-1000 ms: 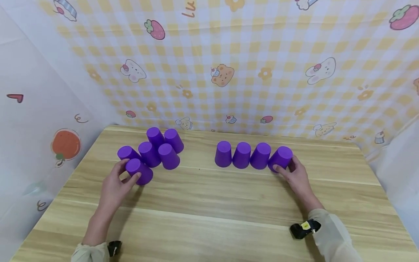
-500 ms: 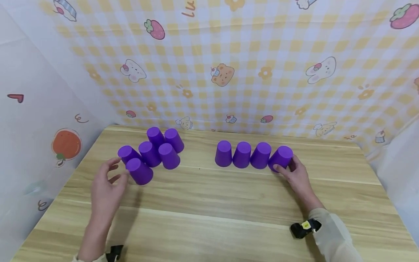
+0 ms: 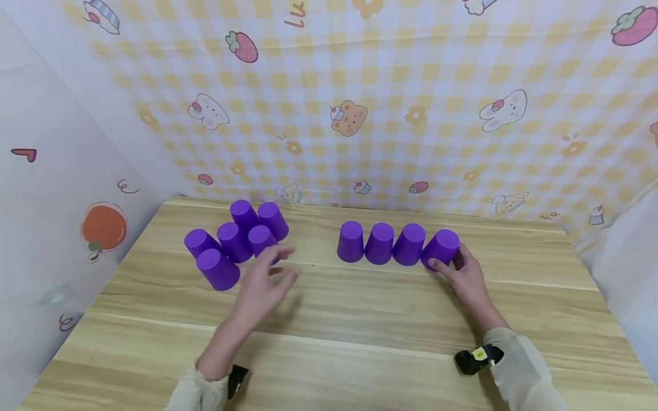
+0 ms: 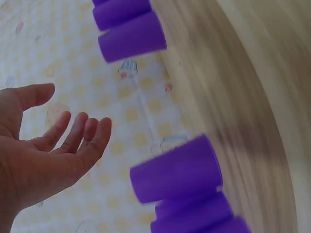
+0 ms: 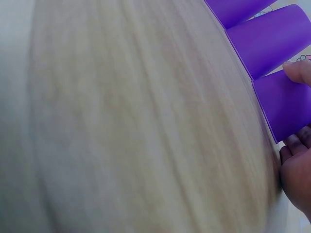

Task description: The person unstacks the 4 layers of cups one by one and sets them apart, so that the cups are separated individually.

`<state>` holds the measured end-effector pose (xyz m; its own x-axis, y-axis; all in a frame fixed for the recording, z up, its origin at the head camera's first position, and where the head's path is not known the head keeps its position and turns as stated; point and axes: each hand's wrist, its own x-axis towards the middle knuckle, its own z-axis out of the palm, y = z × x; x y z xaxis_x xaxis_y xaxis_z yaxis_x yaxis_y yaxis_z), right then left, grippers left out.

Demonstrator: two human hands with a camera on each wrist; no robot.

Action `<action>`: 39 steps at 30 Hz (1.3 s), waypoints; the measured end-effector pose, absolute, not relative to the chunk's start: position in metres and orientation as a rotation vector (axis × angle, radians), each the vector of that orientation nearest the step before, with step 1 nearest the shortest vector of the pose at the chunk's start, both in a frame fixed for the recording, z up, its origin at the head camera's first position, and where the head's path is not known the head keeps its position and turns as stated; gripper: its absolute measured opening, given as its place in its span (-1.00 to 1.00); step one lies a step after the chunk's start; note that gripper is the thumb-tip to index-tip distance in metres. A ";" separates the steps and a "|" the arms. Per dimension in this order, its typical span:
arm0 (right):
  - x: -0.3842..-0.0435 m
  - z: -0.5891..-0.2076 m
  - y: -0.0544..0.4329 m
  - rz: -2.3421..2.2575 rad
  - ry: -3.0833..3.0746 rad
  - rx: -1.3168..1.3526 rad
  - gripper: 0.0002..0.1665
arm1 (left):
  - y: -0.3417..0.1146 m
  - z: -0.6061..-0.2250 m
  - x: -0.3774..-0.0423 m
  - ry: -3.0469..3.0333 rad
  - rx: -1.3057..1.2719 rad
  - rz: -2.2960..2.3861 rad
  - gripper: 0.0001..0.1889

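My right hand [image 3: 465, 277] grips the rightmost purple cup [image 3: 441, 249], thumb on its front and fingers round its far side. That cup stands upside down at the end of a row of purple cups [image 3: 380, 244], side by side. My left hand [image 3: 262, 288] holds nothing; its fingers are loosely bent and apart. In the head view it overlaps the lower part of a purple cup [image 3: 261, 235] in the left group. The left wrist view shows the left hand [image 4: 58, 145] apart from the nearest cup [image 4: 177, 170]. The front cup [image 3: 218, 270] of that group stands left of the hand.
Several more upside-down purple cups [image 3: 235, 242] stand close together at the back left of the wooden table [image 3: 349, 365]. A checked cloth [image 3: 411, 148] hangs behind the table, with a pale cloth [image 3: 61, 188] along the left side.
My left hand has let go of the front cup of the left group, drawn back left, then swung right past it. The right hand has stayed on its cup.
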<state>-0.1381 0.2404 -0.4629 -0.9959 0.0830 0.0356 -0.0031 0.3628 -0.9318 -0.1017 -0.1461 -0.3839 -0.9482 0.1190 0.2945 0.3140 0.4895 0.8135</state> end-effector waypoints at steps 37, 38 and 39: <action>-0.139 -0.462 0.240 1.743 -2.527 -0.081 -0.25 | -0.065 -0.402 -0.185 -2.733 -0.517 -1.459 -0.45; -0.139 -0.462 0.239 1.744 -2.529 -0.082 -0.25 | -0.068 -0.401 -0.184 -2.724 -0.514 -1.462 -0.45; -0.139 -0.461 0.239 1.745 -2.531 -0.083 -0.25 | -0.071 -0.399 -0.183 -2.715 -0.512 -1.460 -0.45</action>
